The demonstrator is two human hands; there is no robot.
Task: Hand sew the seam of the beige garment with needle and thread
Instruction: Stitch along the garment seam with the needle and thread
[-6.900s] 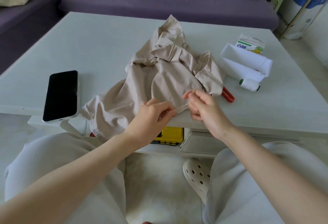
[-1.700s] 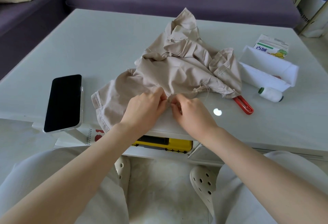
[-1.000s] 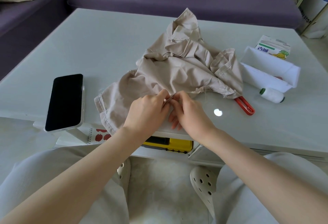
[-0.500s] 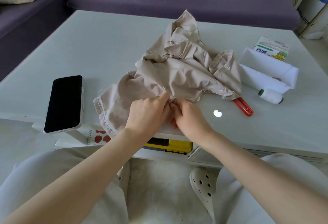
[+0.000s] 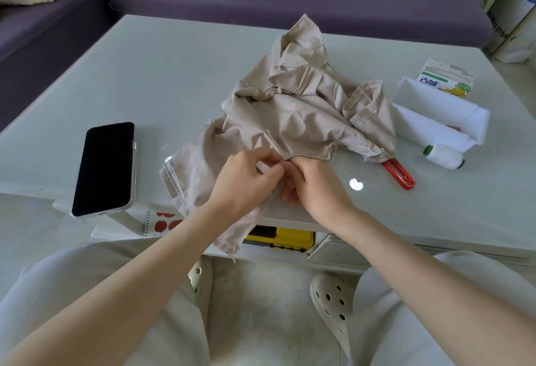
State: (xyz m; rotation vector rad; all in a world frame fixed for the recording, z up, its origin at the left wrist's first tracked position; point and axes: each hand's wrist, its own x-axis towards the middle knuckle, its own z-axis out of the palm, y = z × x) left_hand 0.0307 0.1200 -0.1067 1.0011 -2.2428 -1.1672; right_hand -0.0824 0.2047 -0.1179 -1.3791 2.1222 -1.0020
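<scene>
Garment [image 5: 295, 116] crumpled on surface [image 5: 162, 81], long axis near-left to far-right, near corner hanging over edge | left hand [image 5: 243, 182] curled, pinching seam [image 5: 307, 157] | right hand [image 5: 316, 188] curled, pinching seam beside it | needle [image 5: 272, 137] slanting away-left from seam between hands

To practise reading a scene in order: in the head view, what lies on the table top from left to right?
In order: smartphone → beige garment → red-handled tool → white thread spool.
</scene>
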